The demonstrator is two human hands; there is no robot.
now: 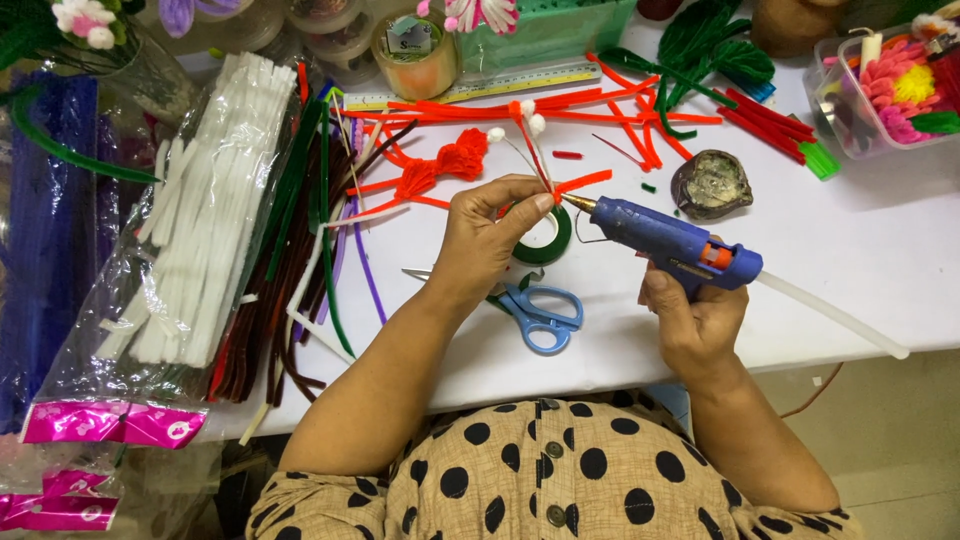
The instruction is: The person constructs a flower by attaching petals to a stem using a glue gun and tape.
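Glossy blue plastic glue gun (672, 243) with brass-coloured metal tip; fuzzy red pipe cleaners (440, 170).

White table (860, 250) bears blue scissors (540, 312), ruler (480, 88), red pipe cleaners (610, 105), green tape roll (550, 240).

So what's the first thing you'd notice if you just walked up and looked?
The blue glue gun in the right hand, mid-table, its nozzle touching a small red-and-white pipe-cleaner flower pinched in the left hand. Then the bag of white pipe cleaners on the left.
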